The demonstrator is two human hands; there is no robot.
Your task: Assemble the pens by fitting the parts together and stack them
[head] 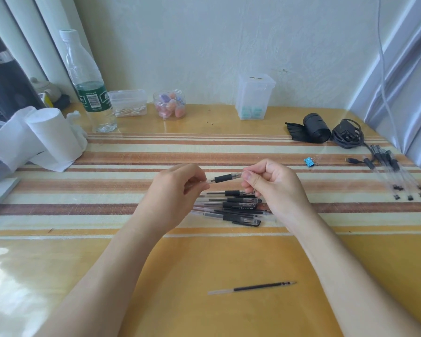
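Both hands hold one clear pen barrel with a black grip (225, 178) above the table's middle. My left hand (174, 193) pinches its left end and my right hand (272, 183) pinches its right end. Just below them lies a pile of pen parts (231, 207), clear barrels with black grips and caps. A single black ink refill (253, 287) lies alone on the table nearer to me. At the far right a group of finished pens (396, 173) lies side by side.
A blue binder clip (310, 161), a black roll (314, 127) and a coiled cable (348, 133) lie at the back right. A water bottle (88, 83), tissue rolls (51, 135) and clear plastic containers (253, 96) stand along the back and left.
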